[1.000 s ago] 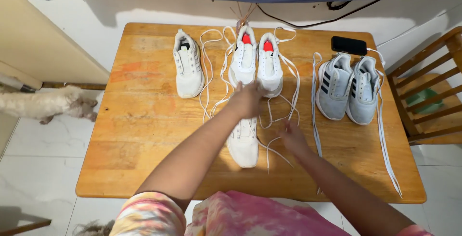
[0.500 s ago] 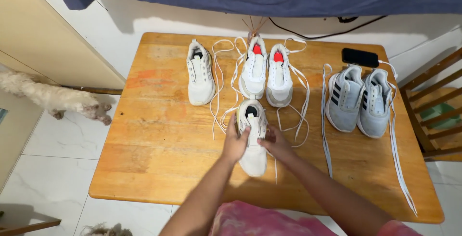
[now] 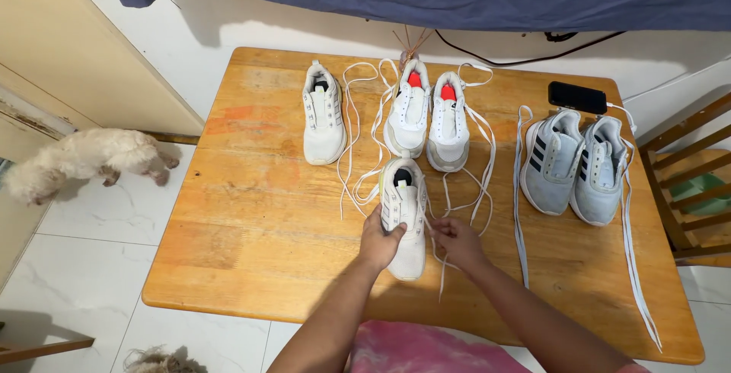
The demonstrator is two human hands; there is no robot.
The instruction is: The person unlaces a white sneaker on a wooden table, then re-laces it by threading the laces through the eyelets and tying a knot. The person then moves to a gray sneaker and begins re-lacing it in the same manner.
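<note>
A white unlaced sneaker (image 3: pixel 404 213) lies in the middle of the wooden table (image 3: pixel 251 213), toe towards me. My left hand (image 3: pixel 379 236) grips its left side near the toe. Beside its right edge, my right hand (image 3: pixel 457 240) pinches a loose white shoelace (image 3: pixel 441 263). Its matching white sneaker (image 3: pixel 323 113) stands further back on the left. A white pair with red insoles (image 3: pixel 429 113) sits just behind the held shoe, with white laces strewn around it.
A grey pair with dark stripes (image 3: pixel 575 161) stands at the right, long laces (image 3: pixel 633 266) beside it and a black phone (image 3: pixel 577 97) behind. A wooden chair (image 3: pixel 689 183) stands right of the table. A small white dog (image 3: pixel 80 158) walks on the tiled floor at left.
My left hand came back from the far pair and took the near sneaker's side. My right hand shifted right onto the lace. The dog moved along the floor.
</note>
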